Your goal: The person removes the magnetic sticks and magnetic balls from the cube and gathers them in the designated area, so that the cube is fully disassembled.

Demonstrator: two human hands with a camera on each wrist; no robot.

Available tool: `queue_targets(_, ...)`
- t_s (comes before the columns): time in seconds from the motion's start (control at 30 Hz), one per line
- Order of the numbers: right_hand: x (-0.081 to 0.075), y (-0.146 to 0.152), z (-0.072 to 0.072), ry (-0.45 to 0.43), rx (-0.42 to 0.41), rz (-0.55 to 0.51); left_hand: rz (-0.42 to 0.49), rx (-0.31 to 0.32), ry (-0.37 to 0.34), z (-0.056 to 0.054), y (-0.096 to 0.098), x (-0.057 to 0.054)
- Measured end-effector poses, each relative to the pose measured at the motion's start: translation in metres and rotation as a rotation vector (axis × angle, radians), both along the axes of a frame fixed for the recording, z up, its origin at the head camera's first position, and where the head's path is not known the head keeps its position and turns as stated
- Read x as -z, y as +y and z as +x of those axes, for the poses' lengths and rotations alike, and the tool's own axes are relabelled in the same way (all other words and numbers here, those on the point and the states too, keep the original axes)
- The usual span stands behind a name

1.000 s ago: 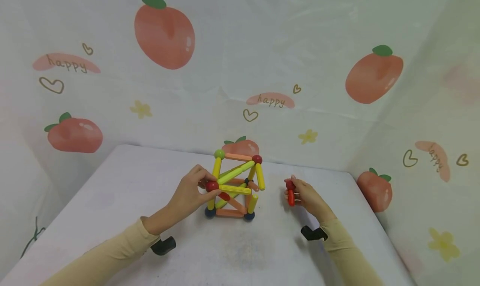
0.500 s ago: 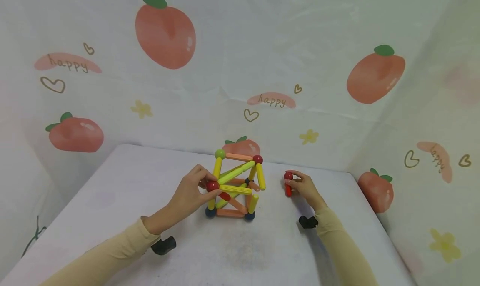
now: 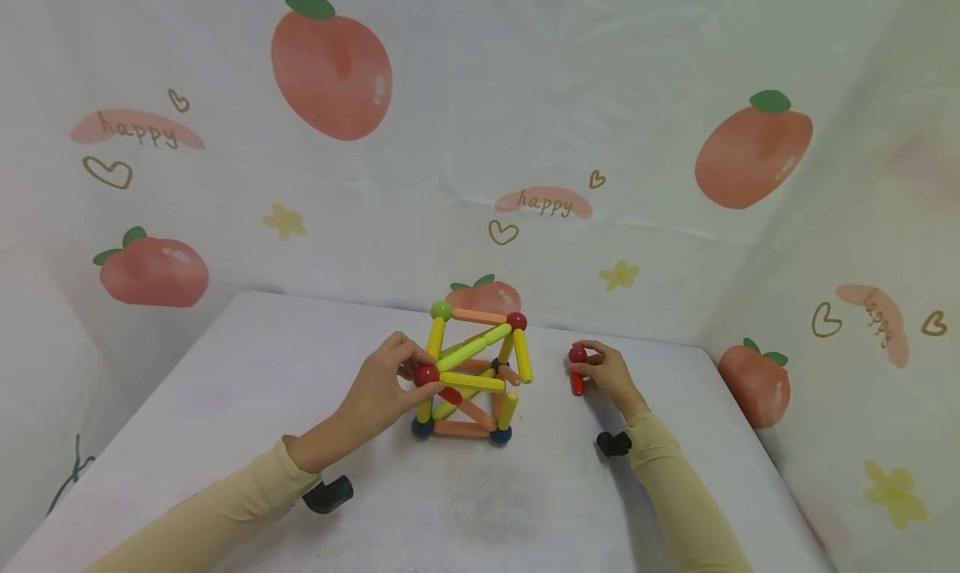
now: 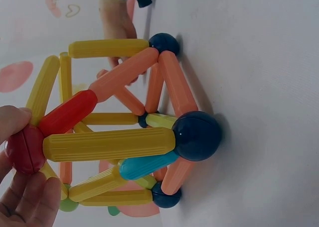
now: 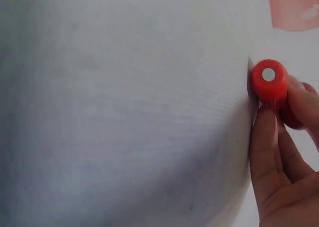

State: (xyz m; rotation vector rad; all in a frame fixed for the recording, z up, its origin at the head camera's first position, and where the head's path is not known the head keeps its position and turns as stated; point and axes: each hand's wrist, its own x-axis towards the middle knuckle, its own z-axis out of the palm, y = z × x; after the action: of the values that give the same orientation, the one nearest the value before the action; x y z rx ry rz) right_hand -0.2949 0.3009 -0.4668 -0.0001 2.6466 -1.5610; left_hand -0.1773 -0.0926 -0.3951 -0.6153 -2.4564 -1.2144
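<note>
We are pinching a red ball (image 3: 426,375) between the thumb and fingers of our left hand (image 3: 375,385), the grip narrowing to the ball's width, at the upper near-left corner of a toy frame (image 3: 472,382) of rods and balls. The frame is standing on a white surface (image 3: 480,515) in front of us, resting on dark blue balls (image 4: 198,136). A green ball (image 3: 441,310) and a second red ball (image 3: 517,321) are topping its far corners, a salmon rod (image 3: 480,316) running between them. From the ball in our left grip, a red bar (image 4: 70,112) and a salmon bar (image 4: 124,75) are slanting end to end down to the near-right blue ball, where a yellow post (image 3: 507,409) is rising with its top end free. To the right of the frame and apart from it, our right hand (image 3: 609,377) is holding a third red ball (image 3: 577,354) and a short red rod (image 3: 577,384) in a similarly narrow grip, the ball sitting above the rod. We are unable to tell whether that rod is touching the surface. Behind, a pale cloth (image 3: 450,81) printed with fruit is hanging.
</note>
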Motion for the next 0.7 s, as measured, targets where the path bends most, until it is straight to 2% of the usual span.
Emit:
queue_targets(0.1, -0.003, 0.0, -0.001, 0.0, -0.024, 0.017, -0.003, -0.002, 0.003, 0.0, 0.0, 0.0)
queue_targets(0.27, -0.007, 0.0, -0.006, -0.026, -0.012, 0.069, -0.002, -0.001, 0.0, 0.0, 0.0, 0.0)
queue_targets(0.7, -0.007, 0.0, -0.019, -0.065, -0.011, 0.171, 0.008, -0.004, -0.012, 0.0, 0.001, 0.0)
